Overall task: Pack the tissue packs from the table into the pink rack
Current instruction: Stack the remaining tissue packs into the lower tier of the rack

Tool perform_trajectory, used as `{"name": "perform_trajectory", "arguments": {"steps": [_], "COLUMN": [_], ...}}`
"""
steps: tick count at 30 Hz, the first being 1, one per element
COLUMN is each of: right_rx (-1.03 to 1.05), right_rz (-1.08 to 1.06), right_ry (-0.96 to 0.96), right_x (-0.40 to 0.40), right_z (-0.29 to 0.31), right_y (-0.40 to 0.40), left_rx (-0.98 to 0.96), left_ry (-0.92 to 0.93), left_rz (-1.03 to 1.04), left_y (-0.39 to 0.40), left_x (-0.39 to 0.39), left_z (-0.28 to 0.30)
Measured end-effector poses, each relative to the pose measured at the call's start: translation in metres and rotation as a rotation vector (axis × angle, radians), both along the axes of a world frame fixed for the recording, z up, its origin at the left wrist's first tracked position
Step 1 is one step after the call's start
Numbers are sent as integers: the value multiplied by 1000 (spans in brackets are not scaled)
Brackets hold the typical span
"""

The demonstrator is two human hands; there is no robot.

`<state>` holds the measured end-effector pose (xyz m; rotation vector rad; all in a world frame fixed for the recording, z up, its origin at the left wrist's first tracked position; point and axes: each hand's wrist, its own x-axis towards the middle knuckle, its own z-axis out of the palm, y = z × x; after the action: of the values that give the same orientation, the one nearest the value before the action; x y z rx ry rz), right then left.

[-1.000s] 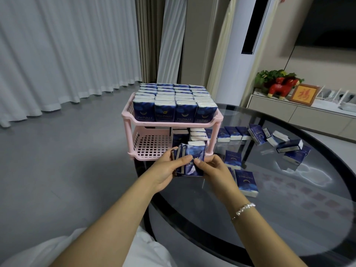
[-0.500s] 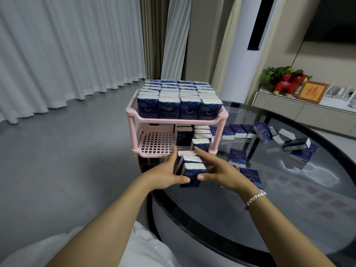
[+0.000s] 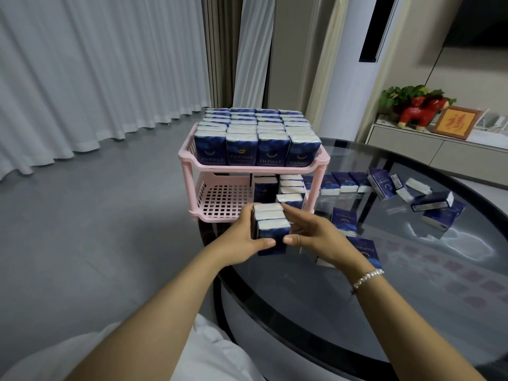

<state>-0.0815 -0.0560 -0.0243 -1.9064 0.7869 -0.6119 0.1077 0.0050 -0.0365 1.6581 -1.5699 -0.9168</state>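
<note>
Glass bench [image 3: 412, 298] carries pink rack [image 3: 255, 168], upper tier full. Left hand [image 3: 242, 240] and right hand [image 3: 310, 232] grip one tissue-pack stack [image 3: 270, 229] between them, fingers curled round it.

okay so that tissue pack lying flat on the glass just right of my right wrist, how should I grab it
Come from above and pinch the flat tissue pack across its two long side edges, thumb on one, fingers on the other. It lies face up on the glass table, so only the edges give a hold. Its near-left corner sits under your right hand, which grips the stack of packs with the left hand.
</note>
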Motion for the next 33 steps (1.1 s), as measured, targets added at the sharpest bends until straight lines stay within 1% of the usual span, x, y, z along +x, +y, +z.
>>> {"name": "perform_trajectory", "arguments": {"steps": [2,5,7,8,12,15,18,29,33], "right_rx": [-36,-121,-157,-168,-115,-156,-186,-194,-180], "right_rz": [-116,-433,-590,-629,-623,-624,-646,-645,-634], "right_ry": [-51,-181,-195,-172,-143,-123,-145,-150,-164], "right_x": [2,4,5,6,13,17,17,16,17], "right_z": [2,-2,-5,-7,-14,-23,-30,-36,-33], "right_y": [-4,-12,-22,-27,-42,-42,-44,-50,-47], "left_rx": [-34,-64,-55,-44,-9,-13,-23,-65,-57], "left_ry": [2,10,-16,-30,-39,-29,-45,-158,-242], "left_rz": [55,118,149,157,167,190,182,116,112], "left_y": [-7,-20,-31,-36,-55,-63,-70,-71,-69], "left_x": [6,15,21,24,31,33,32,22,16], "left_z": [4,12,14,14,10,8,6,6,5]}}
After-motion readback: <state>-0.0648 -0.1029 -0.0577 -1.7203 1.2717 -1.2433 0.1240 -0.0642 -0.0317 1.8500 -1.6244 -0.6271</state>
